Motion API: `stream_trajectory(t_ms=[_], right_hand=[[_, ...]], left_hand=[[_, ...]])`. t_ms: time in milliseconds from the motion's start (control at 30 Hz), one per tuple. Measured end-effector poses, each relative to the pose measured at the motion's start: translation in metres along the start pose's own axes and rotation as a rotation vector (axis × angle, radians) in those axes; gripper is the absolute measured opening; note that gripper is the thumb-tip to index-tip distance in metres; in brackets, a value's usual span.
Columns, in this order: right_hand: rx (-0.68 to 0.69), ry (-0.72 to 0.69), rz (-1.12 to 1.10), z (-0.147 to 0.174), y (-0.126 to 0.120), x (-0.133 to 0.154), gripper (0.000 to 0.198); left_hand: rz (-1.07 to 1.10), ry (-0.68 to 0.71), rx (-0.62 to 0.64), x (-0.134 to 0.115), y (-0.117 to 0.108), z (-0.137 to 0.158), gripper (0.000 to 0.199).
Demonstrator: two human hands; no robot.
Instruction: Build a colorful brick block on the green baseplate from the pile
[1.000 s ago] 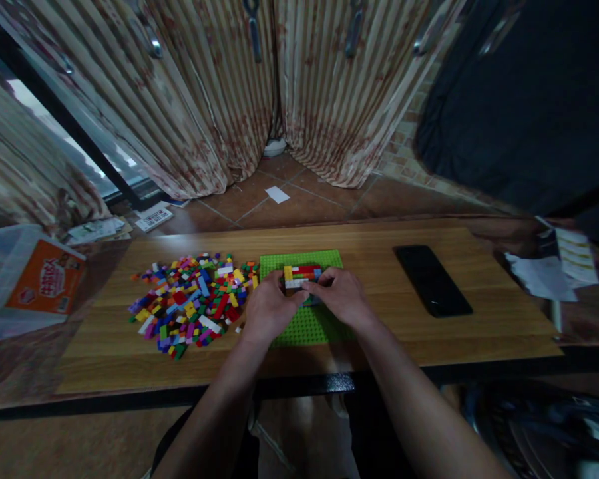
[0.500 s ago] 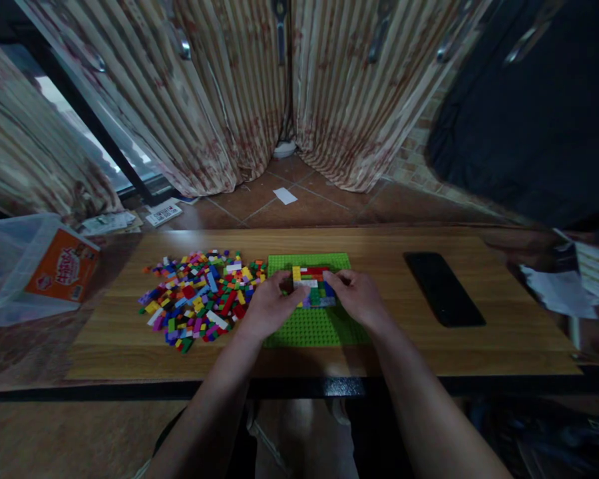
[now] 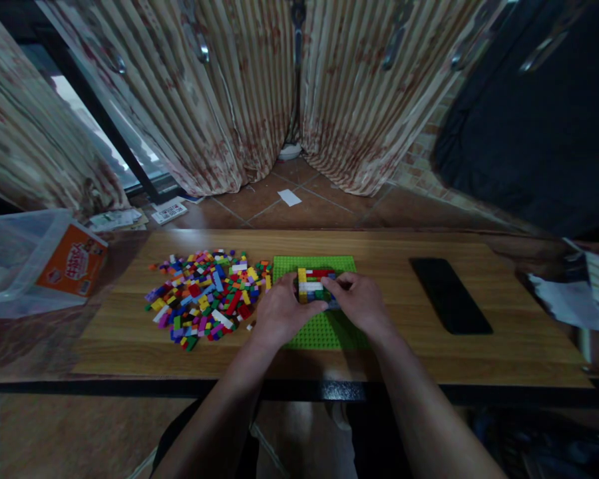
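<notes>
A low block of toy building bricks, in yellow, red, white, green and blue, sits over a green studded baseplate. My left hand grips its left side, with the thumb stretched along the near edge. From the right, my right hand holds the same block, its thumb pressing at the right end of a white brick on top. My fingers hide both ends of the block. Whether it is fixed to the baseplate I cannot tell.
A loose heap of coloured bricks spreads left of the baseplate on the wooden table. To the right lies a black phone-like slab. Beyond the table's left end stands a clear plastic bin with an orange label.
My left thumb has moved right along the block's near edge. My right thumb has come down onto the white brick. The whole view has shifted slightly.
</notes>
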State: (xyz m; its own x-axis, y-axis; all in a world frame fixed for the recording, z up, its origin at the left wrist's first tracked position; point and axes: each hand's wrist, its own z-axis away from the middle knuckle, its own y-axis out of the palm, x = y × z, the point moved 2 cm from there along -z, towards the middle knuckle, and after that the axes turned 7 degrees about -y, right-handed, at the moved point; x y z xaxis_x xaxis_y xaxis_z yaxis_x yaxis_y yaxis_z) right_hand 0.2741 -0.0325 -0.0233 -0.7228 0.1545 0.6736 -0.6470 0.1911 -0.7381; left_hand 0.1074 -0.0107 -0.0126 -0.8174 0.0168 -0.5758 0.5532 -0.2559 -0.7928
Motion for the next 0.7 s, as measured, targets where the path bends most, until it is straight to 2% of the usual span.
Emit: stream_trajectory(t_ms=[233,400,467,533,633,700], right_hand=[[-0.014,0.008,0.016,0.000,0.004,0.001,0.038],[-0.059,-0.041,-0.007,-0.002,0.000,-0.001,0.036],[-0.135,-0.059,-0.025,-0.006,-0.012,-0.009,0.035],[-0.290,-0.016,0.041,-0.008,-0.033,-0.025,0.034],[-0.523,0.141,0.290,-0.004,-0.070,-0.057,0.040],[-0.540,0.308,0.437,0.003,-0.091,-0.081,0.058]], left_hand=[[-0.042,-0.006,-0.006,-0.001,0.001,0.002,0.084],[-0.039,0.014,0.002,-0.002,0.001,0.000,0.069],[-0.044,-0.001,-0.008,-0.002,0.000,-0.001,0.067],[-0.045,0.003,0.000,-0.001,0.000,-0.003,0.068],[-0.045,0.014,0.025,0.001,0.000,-0.005,0.068],[-0.056,0.014,0.030,0.003,0.001,-0.007,0.068]])
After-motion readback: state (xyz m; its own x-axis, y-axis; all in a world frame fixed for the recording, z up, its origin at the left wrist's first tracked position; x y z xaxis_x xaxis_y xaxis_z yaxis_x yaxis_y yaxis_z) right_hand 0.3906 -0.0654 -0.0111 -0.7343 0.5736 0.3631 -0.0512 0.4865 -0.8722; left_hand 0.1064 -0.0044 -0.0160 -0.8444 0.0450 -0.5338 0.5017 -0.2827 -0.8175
